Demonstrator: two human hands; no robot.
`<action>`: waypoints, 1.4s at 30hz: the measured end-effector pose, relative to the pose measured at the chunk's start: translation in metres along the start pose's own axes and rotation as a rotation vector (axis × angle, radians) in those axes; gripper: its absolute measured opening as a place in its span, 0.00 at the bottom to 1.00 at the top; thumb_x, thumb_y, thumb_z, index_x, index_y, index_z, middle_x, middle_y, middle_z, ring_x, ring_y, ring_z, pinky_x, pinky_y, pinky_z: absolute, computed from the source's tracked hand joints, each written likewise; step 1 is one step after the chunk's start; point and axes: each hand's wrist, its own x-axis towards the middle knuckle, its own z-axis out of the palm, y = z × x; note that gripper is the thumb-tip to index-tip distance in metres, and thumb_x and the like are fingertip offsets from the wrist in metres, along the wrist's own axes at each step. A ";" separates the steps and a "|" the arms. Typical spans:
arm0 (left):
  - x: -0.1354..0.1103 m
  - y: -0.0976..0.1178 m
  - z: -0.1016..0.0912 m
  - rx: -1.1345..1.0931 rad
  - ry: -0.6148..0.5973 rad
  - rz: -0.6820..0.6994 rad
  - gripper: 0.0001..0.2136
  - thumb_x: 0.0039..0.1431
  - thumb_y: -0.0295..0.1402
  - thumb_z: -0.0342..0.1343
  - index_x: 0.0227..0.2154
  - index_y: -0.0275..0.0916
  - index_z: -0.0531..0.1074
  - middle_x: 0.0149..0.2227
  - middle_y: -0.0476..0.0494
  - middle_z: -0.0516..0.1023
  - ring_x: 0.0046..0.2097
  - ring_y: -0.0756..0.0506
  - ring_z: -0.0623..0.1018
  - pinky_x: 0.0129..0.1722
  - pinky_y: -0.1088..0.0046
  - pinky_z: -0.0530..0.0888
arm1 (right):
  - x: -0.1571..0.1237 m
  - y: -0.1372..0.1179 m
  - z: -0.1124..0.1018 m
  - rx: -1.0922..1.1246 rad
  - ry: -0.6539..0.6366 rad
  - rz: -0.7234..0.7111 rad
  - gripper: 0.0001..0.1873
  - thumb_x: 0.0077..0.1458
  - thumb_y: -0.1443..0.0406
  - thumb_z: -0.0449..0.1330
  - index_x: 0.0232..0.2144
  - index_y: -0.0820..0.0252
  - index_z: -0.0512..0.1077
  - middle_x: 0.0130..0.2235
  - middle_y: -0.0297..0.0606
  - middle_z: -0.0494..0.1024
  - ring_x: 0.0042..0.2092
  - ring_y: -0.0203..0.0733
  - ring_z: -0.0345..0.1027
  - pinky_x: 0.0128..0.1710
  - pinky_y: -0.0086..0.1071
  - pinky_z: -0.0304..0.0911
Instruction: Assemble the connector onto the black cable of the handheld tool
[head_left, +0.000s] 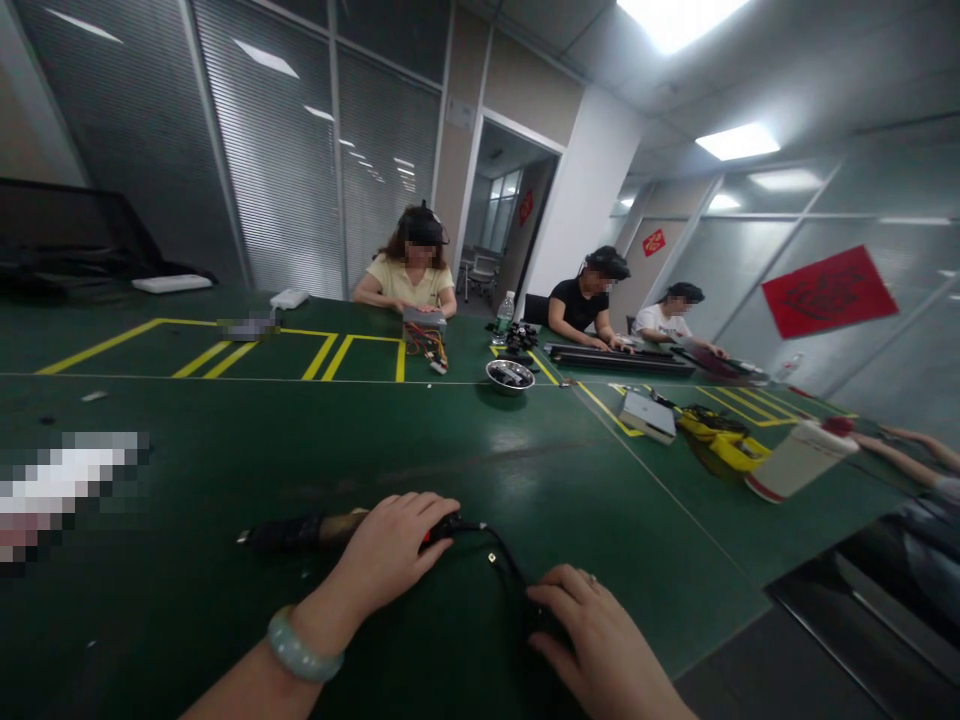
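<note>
Clock positions are read from the left hand, with twelve pointing straight away from the wearer.

Left hand [401,548]: fingers lie together, bent over the three o'clock end of a dark handheld tool [292,533], thumb on the near side. The hold appears closed around that end. A bit of red shows beneath the fingers. The tool lies lengthwise on the worktop [420,445], its bare metal tip directed to nine o'clock, well clear of the fingers. The exact type of tool cannot be told.

Black cord [508,552]: leaves the tool at three o'clock, just beyond the fingertips, and bends toward four o'clock, reaching the right hand.

Right hand [589,630]: at four o'clock. Thumb and forefinger stand apart, the forefinger at the cord. The space between them is too dark to tell whether they are clamped on it.

Small metallic piece [492,558]: between the hands, just beside the cord.

Farther out: metal bowl [510,389] with dark contents, one o'clock; pale box [649,415], two o'clock; pale jug [799,462] with a red cap, between two and three. At twelve, across the worktop, a seated person [409,285] has hands at a grey box [425,318] with coloured wires [427,348].
</note>
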 end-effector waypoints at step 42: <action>0.001 0.018 -0.006 0.117 0.108 -0.095 0.13 0.62 0.43 0.53 0.47 0.46 0.70 0.42 0.46 0.74 0.43 0.43 0.74 0.44 0.64 0.66 | 0.161 -0.009 0.016 0.524 -0.077 -0.076 0.09 0.58 0.61 0.56 0.30 0.60 0.71 0.27 0.34 0.78 0.27 0.35 0.67 0.28 0.26 0.56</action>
